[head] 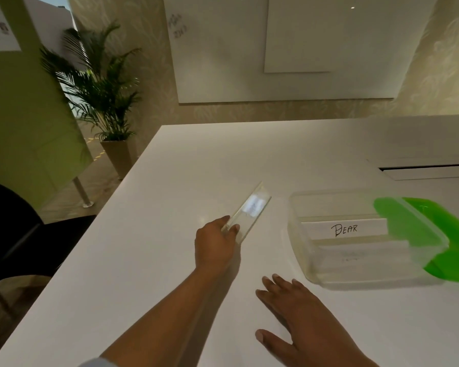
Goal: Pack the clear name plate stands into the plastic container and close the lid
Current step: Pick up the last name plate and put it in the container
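Note:
A clear name plate stand lies on the white table left of the container. My left hand grips its near end between thumb and fingers. The clear plastic container stands open at the right, with a stand carrying a card marked "BEAR" inside and another stand in front of it. The green lid leans over the container's right rim. My right hand rests flat on the table near me, fingers spread and holding nothing.
A black chair sits at the table's left edge. A potted palm stands on the floor beyond the table's far left corner. A slot is set into the tabletop behind the container.

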